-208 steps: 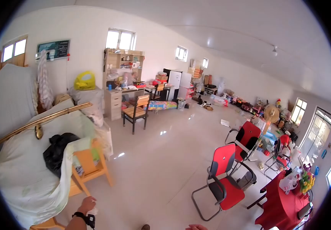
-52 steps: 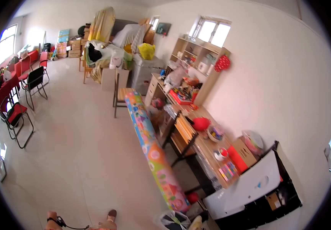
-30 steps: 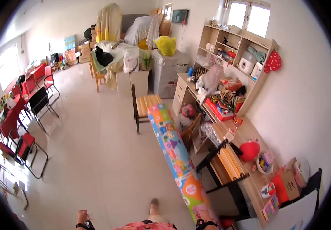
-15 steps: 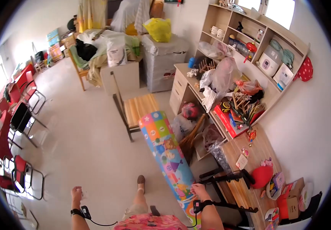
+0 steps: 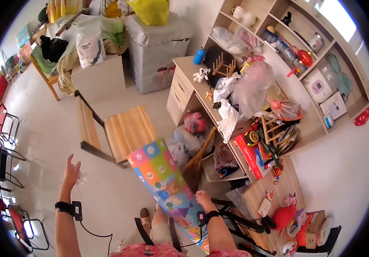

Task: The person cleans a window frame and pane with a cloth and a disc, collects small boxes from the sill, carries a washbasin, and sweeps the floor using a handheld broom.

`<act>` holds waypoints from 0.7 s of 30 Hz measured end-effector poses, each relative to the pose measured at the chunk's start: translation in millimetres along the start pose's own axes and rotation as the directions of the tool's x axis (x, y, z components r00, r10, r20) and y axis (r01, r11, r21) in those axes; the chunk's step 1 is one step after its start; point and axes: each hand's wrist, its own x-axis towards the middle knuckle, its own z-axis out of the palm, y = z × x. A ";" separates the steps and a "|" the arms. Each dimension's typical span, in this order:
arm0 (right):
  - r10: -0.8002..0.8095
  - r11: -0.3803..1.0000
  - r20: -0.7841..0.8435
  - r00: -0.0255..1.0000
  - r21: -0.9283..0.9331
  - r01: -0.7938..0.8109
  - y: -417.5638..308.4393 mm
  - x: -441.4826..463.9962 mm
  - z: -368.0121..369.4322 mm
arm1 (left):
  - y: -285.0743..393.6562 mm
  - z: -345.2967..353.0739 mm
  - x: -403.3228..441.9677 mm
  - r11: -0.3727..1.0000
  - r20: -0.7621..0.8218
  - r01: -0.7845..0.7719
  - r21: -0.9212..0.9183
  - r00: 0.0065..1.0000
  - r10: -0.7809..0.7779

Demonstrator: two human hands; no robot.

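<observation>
My left hand (image 5: 71,173) is raised over the floor at the left, its fingers spread and nothing clearly in it. Beside it shows a small translucent patch on or above the floor, too faint to name. My right hand (image 5: 203,199) is closed, fingers curled; what it holds, if anything, is hidden. It is nearest to a rolled play mat (image 5: 161,180) printed with coloured squares, numbers and pictures. The mat leans with its top end by a wooden chair (image 5: 133,128). Whether the hand touches the mat I cannot tell. Behind it stands a straw broom (image 5: 197,169).
A cluttered desk (image 5: 180,77) with bags and a shelf unit (image 5: 257,19) line the right wall. A grey covered box (image 5: 158,55) stands ahead. Red and black chairs (image 5: 0,165) line the left. Near my right arm is a black metal chair frame (image 5: 240,218).
The view has moved forward, nearer the chair and desk. My left hand has risen and its fingers have spread. My right hand has shifted left and up, further along the mat.
</observation>
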 end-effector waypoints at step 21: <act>-0.251 0.864 -0.532 0.809 -0.500 -0.061 -80.7 433.1 -94.2 | -24.1 17.4 61.8 0.899 -0.338 0.342 0.275 0.909 -0.243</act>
